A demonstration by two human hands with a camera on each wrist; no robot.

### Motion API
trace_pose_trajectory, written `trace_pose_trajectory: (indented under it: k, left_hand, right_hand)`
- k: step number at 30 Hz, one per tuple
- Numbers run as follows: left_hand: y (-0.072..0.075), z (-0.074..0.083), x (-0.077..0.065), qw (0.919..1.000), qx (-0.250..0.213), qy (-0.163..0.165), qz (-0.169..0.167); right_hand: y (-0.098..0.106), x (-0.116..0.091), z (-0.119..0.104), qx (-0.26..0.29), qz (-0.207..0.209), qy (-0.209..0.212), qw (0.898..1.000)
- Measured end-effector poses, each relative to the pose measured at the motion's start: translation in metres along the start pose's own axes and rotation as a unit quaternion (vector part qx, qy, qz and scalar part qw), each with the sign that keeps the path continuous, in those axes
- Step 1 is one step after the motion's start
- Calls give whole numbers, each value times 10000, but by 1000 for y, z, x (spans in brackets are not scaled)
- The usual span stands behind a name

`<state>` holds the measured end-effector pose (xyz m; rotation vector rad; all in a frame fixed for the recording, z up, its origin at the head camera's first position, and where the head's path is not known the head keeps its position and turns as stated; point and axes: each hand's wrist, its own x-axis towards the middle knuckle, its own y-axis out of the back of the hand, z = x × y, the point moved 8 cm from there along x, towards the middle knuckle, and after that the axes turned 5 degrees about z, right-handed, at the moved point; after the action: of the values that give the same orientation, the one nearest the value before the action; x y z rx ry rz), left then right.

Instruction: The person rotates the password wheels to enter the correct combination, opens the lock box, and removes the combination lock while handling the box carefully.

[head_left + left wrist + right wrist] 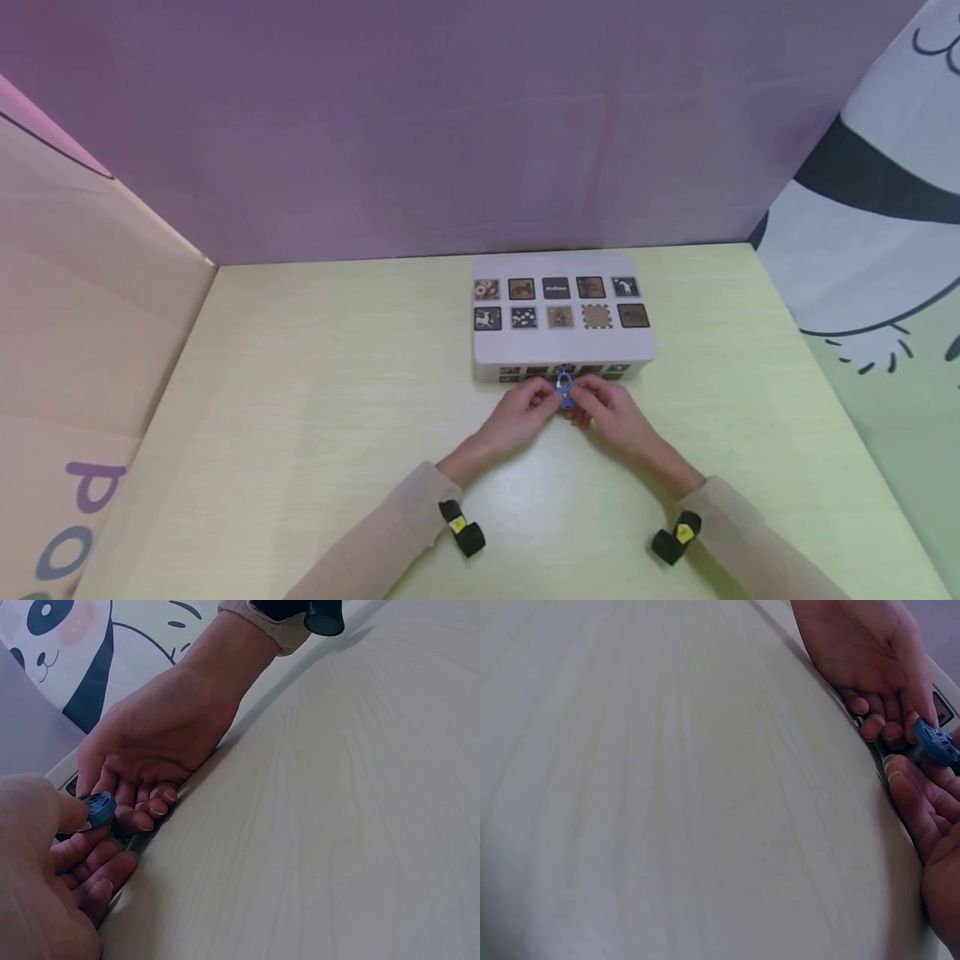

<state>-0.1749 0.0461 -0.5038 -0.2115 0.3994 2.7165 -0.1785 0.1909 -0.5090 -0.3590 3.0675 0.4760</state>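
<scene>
A small blue padlock (566, 395) is held upright just in front of the box, its shackle pointing toward the box's front face. My left hand (519, 419) pinches the padlock's left side between thumb and fingers. From the other side my right hand (617, 421) grips it, thumb against the body. In the left wrist view the blue body (101, 808) shows between the two thumbs, over curled fingers. The white box (562, 343), printed with rows of small square pictures, stands with its lid down. Fingers hide part of the lock and the box front.
The pale wood-grain table (322, 400) stretches around the box. A purple wall panel (450, 133) rises behind the table's back edge. Printed side panels stand left and right, the right one with a panda drawing (885, 183). A black camera strap (462, 527) circles each sleeve.
</scene>
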Motion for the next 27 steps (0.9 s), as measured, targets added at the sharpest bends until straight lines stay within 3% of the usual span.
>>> trace_pose_trajectory:
  k: [27]
  left_hand:
    - [0, 1, 0, 10000, 50, -9, -8]
  right_hand:
    - [-2, 0, 1, 193, -133, 74, 9997]
